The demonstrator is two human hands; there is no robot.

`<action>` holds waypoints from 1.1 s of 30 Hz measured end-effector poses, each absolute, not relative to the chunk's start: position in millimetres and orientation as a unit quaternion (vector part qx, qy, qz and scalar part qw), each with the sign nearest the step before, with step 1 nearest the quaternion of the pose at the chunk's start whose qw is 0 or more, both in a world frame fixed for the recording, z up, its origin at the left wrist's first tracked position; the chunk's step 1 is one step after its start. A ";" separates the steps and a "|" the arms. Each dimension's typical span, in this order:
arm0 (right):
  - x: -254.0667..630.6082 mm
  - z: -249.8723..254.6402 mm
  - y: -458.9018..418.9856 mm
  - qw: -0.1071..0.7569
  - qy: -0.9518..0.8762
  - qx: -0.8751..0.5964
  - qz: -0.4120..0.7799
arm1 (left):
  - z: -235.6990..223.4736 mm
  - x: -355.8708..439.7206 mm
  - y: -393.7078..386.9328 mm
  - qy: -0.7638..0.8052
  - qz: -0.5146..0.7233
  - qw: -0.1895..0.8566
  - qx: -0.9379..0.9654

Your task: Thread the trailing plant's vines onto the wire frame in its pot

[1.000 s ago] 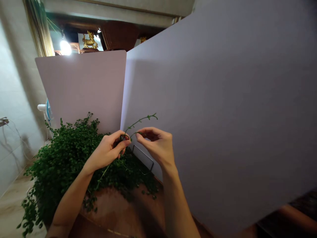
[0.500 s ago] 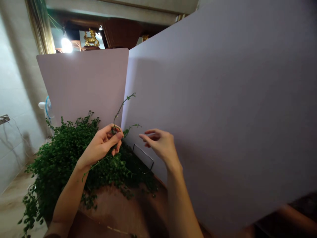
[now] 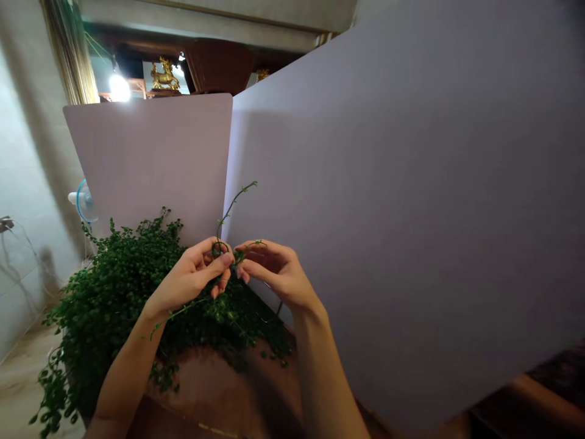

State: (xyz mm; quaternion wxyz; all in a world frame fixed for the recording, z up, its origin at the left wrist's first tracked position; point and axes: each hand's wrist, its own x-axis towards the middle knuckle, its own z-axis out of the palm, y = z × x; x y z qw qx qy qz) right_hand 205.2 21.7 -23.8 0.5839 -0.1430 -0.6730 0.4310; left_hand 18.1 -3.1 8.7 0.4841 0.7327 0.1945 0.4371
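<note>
My left hand (image 3: 198, 271) is closed in a pinch on a thin green vine (image 3: 227, 214), which is looped at the fingers. One end of the vine curves upward, and a thinner strand trails down over my left wrist. Close beside it on the right, my right hand (image 3: 283, 274) has its thumb and bent forefinger around a leafy side sprig, with a small tip lying over the forefinger. Below and to the left spreads a dense mass of round-leaved green plant (image 3: 123, 286), partly hidden by my left forearm.
The plant lies on a brown tabletop (image 3: 219, 378). Pale upright panels (image 3: 150, 158) stand behind and along the right. A thin metal wire frame (image 3: 278, 310) is by the right panel. A lit bulb (image 3: 119, 88), golden figurine (image 3: 164, 76) and fan (image 3: 85, 200) are farther back. Another person's arm (image 3: 543, 393) shows lower right.
My right hand has moved left to the vine beside my left hand, and its fingers have come around a sprig. My left hand keeps its pinch, shifted slightly right and down.
</note>
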 end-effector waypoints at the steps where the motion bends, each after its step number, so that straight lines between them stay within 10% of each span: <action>1: 205.5 -24.7 22.8 0.595 -0.666 -0.142 0.427 | 8.4 18.3 -2.4 0.196 0.436 0.483 0.734; 23: 210.0 -19.1 12.8 0.596 -0.677 -0.136 0.410 | 6.0 18.1 0.7 0.230 0.434 0.460 0.739; 33: 205.0 -23.6 25.3 0.630 -0.668 -0.374 0.130 | 1.8 27.4 4.3 0.261 0.433 0.433 0.746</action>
